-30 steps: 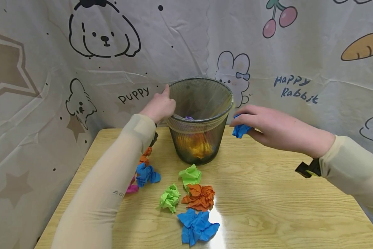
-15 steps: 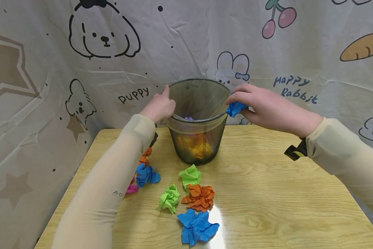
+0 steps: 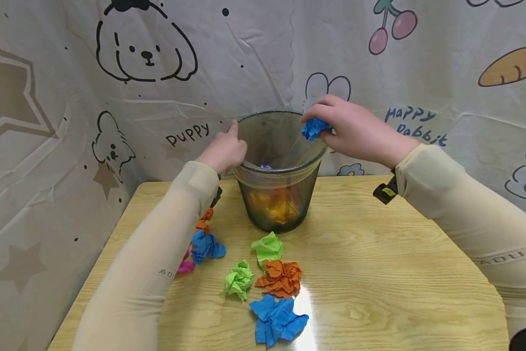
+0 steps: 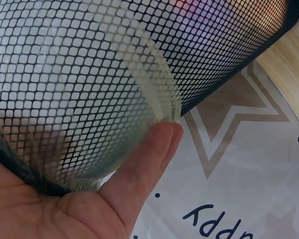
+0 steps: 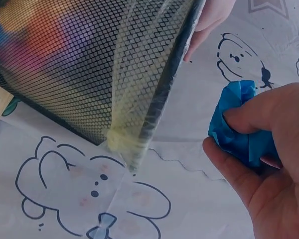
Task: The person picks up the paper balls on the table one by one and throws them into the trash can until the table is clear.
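A black mesh wastebasket (image 3: 275, 195) with a clear liner folded over its rim stands at the back of the table. Crumpled paper in orange, yellow and purple shows inside it. My left hand (image 3: 225, 150) grips the left side of the rim; in the left wrist view its fingers (image 4: 144, 167) lie against the outside of the mesh. My right hand (image 3: 355, 127) pinches a crumpled blue paper ball (image 3: 314, 128) between thumb and fingers, above the right part of the rim. In the right wrist view, that blue paper ball (image 5: 234, 129) is apart from the basket.
Before the basket lie two green paper balls (image 3: 239, 279), an orange one (image 3: 281, 278) and a blue one (image 3: 277, 319). Partly behind my left forearm are another blue ball (image 3: 206, 244), orange paper (image 3: 204, 222) and pink paper (image 3: 185, 263). A printed curtain (image 3: 254, 58) hangs behind the table.
My right hand has risen and moved left with the blue paper ball, from beside the basket to above its right rim. The left hand has stayed on the rim.
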Demonstrator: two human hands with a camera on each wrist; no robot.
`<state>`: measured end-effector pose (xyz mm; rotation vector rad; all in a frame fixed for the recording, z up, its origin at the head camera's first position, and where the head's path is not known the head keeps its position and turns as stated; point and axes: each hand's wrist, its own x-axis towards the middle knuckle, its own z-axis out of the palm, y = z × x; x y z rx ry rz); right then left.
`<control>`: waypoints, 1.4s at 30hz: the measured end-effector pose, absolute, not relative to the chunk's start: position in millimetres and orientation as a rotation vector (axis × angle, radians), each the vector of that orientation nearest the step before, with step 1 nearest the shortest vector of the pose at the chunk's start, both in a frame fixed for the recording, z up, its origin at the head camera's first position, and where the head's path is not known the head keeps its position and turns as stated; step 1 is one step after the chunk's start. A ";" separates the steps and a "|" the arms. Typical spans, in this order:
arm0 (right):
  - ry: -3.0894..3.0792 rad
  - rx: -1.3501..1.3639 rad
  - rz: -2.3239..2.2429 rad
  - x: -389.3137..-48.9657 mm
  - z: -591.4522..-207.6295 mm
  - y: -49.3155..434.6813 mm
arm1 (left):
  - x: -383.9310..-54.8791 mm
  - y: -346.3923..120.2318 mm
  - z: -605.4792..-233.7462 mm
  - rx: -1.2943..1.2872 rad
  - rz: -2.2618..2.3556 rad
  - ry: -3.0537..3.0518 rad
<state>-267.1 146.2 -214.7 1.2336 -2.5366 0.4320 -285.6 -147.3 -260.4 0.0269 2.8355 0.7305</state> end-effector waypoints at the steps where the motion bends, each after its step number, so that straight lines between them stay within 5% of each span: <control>1: -2.550 1.224 0.440 -269.0 -215.1 143.6 | -285.8 -147.4 -260.5 0.030 0.726 2.839; 42: -2.928 1.016 0.330 -312.1 -233.9 86.5 | -285.7 -149.2 -261.1 0.042 0.723 2.839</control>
